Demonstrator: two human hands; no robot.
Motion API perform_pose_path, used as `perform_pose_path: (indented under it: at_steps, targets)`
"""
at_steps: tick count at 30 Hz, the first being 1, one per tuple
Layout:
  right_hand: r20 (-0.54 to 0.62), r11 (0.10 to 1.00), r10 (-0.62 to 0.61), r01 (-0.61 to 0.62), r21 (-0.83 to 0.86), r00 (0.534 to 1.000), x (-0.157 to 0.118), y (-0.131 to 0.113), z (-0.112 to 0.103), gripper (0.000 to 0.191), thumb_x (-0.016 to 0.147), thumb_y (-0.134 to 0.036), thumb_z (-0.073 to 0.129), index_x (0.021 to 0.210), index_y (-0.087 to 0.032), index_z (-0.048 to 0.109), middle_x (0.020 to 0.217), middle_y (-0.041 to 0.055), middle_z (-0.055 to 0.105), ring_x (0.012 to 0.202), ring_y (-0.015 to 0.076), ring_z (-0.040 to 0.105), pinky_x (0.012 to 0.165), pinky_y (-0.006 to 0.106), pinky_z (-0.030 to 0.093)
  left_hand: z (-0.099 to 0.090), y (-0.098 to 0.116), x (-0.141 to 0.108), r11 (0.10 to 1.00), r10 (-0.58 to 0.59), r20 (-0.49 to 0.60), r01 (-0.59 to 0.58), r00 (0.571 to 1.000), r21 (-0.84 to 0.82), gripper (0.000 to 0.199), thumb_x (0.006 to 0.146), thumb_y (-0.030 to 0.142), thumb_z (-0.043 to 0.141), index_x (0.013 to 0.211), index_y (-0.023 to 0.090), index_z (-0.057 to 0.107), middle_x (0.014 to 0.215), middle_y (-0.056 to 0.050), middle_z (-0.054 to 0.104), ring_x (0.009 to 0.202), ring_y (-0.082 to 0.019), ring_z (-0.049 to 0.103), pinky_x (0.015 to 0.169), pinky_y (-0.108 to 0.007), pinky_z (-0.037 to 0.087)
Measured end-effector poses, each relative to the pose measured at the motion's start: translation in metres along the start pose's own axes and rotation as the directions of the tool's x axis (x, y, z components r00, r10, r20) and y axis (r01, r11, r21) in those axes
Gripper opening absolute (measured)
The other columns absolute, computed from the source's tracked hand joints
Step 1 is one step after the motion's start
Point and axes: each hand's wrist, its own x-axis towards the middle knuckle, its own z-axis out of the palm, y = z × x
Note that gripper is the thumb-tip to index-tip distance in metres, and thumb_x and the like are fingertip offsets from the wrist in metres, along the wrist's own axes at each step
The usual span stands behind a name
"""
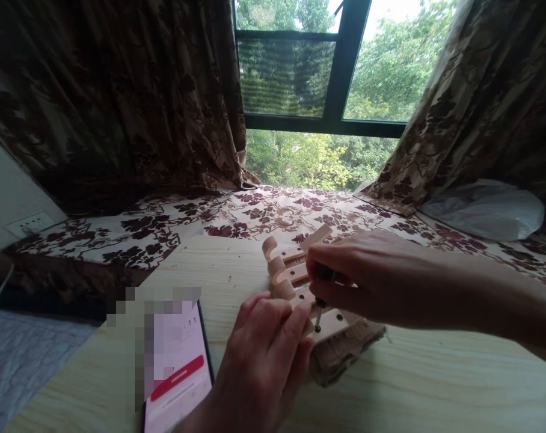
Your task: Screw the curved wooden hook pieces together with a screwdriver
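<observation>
Pale wooden slats (331,325), rounded ends (269,246), dark screws (340,317), left fingers (296,325) gripping slats, right fingers (334,296) clamping screwdriver (319,313)

Pale tan wooden slats (328,325) (dotted dark); cream cloth (273,211) with maroon and brown flowers.

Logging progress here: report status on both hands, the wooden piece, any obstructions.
Right hand gripping dark-handled metal screwdriver, tip at pale, curved-ended wooden slats. Left hand against them too. Rectangular dark-edged phone beside left wrist, not blocking the tool.
</observation>
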Motion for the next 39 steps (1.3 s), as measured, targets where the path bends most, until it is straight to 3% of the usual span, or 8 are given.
perform_pose_path:
  at_steps: [3, 6, 14, 20, 24, 32, 39]
  targets:
    - [0.029, 0.992, -0.096, 0.093, 0.091, 0.995, -0.005, -0.001, -0.005, 0.009, 0.091, -0.028, 0.047, 0.087, -0.021, 0.051, 0.068, -0.0026, 0.053, 0.058, 0.0103, 0.039, 0.052, 0.026, 0.024, 0.0, 0.0, 0.0, 1.0, -0.008, 0.012, 0.008, 1.0, -0.019, 0.039, 0.081, 0.007, 0.061, 0.12, 0.007, 0.054, 0.099, -0.007, 0.054, 0.101, -0.019, 0.048, 0.098, -0.041, 0.042]
    - [0.028, 0.982, -0.136, 0.131, 0.136, 0.99, -0.004, 0.001, -0.006, 0.013, 0.094, -0.027, 0.043, 0.085, -0.021, 0.05, 0.068, -0.0021, 0.052, 0.058, 0.0104, 0.039, 0.052, 0.026, 0.026, 0.0, 0.0, 0.001, 1.0, -0.009, 0.012, 0.009, 1.0, -0.024, 0.039, 0.082, 0.006, 0.06, 0.12, 0.007, 0.054, 0.099, -0.007, 0.054, 0.1, -0.019, 0.048, 0.099, -0.04, 0.041]
    - [0.015, 0.999, 0.012, -0.012, 0.037, 1.0, 0.008, 0.008, 0.006, 0.024, 0.092, -0.031, 0.044, 0.072, -0.019, 0.046, 0.059, -0.0023, 0.047, 0.052, 0.0093, 0.034, 0.05, 0.027, 0.023, 0.001, 0.0, 0.001, 1.0, 0.002, 0.004, -0.002, 1.0, -0.01, 0.038, 0.081, 0.006, 0.061, 0.118, 0.005, 0.056, 0.096, -0.007, 0.054, 0.098, -0.019, 0.048, 0.098, -0.04, 0.042]
    - [0.018, 0.996, -0.059, 0.057, 0.071, 0.998, 0.001, 0.003, 0.002, 0.009, 0.09, -0.026, 0.047, 0.083, -0.02, 0.049, 0.066, -0.0017, 0.053, 0.054, 0.0098, 0.038, 0.051, 0.027, 0.024, 0.0, 0.002, 0.004, 1.0, -0.011, 0.013, 0.011, 1.0, -0.029, 0.037, 0.081, 0.005, 0.061, 0.118, 0.005, 0.056, 0.097, -0.007, 0.053, 0.098, -0.019, 0.048, 0.098, -0.04, 0.042]
    - [0.027, 0.988, -0.079, 0.075, 0.134, 0.996, 0.002, 0.004, 0.004, 0.011, 0.093, -0.027, 0.043, 0.085, -0.02, 0.047, 0.066, -0.001, 0.053, 0.055, 0.0105, 0.039, 0.052, 0.026, 0.027, -0.001, 0.001, 0.003, 0.999, -0.007, 0.012, 0.008, 1.0, -0.038, 0.04, 0.081, 0.004, 0.061, 0.12, 0.005, 0.054, 0.098, -0.007, 0.053, 0.099, -0.018, 0.047, 0.099, -0.039, 0.041]
    - [-0.029, 0.992, 0.1, -0.098, 0.075, 0.995, 0.005, 0.008, 0.016, 0.018, 0.091, -0.031, 0.043, 0.077, -0.019, 0.043, 0.063, -0.0002, 0.051, 0.055, 0.0106, 0.038, 0.051, 0.026, 0.025, -0.001, 0.0, 0.001, 0.999, -0.015, 0.03, 0.016, 0.999, -0.034, 0.04, 0.081, 0.005, 0.061, 0.121, 0.008, 0.055, 0.098, -0.006, 0.054, 0.1, -0.018, 0.048, 0.101, -0.039, 0.039]
    - [-0.002, 0.999, -0.05, 0.05, 0.021, 0.999, -0.004, 0.001, -0.002, 0.009, 0.085, -0.023, 0.05, 0.077, -0.02, 0.05, 0.063, -0.0027, 0.05, 0.054, 0.0099, 0.036, 0.05, 0.027, 0.022, -0.002, 0.0, 0.002, 0.999, -0.017, 0.023, 0.018, 1.0, -0.049, 0.039, 0.08, 0.004, 0.06, 0.119, 0.008, 0.055, 0.099, -0.006, 0.054, 0.101, -0.017, 0.049, 0.101, -0.038, 0.039]
